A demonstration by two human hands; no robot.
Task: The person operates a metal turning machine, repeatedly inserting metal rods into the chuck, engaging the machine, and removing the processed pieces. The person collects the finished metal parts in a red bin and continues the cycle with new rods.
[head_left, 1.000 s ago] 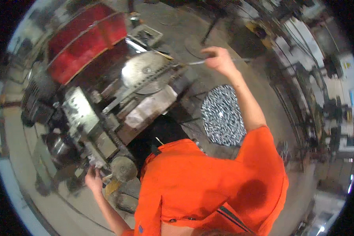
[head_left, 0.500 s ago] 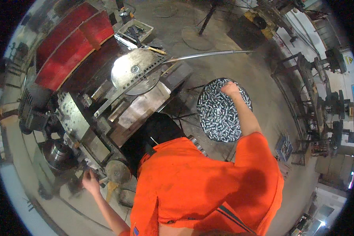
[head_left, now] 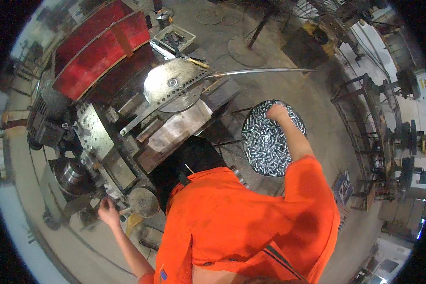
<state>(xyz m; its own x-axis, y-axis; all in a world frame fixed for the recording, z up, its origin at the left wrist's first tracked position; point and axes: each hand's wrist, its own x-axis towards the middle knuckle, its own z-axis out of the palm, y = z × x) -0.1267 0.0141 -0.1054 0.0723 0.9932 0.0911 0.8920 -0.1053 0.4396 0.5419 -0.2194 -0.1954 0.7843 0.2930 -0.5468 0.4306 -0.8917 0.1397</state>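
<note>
My right hand [head_left: 278, 112] is over the far part of a round tray [head_left: 244, 142] heaped with short, shiny metal cylinders [head_left: 265, 142]. Its fingers are curled together at the pieces; what they grip, if anything, is hidden. Far to the left, my left hand [head_left: 110, 213] is raised at the machine, near a round metal chuck [head_left: 73, 174]. The fingertips of that hand are drawn together, and anything between them is too small to make out. Beside it are a metal block [head_left: 112, 191] and a round, worn knob-like disc [head_left: 144, 202].
A large metal disc [head_left: 162, 80] lies on the machine under a bar with holes [head_left: 161, 103]. A long curved rod [head_left: 260, 72] sticks out to the right. Beyond stand a red panel [head_left: 102, 52] and a bin of tools [head_left: 177, 40]. A metal rack [head_left: 364, 118] stands at right.
The whole view has shifted slightly, so the machine sits a little further right in it. Both hands stay at nearly the same places, the right at the tray and the left near the chuck.
</note>
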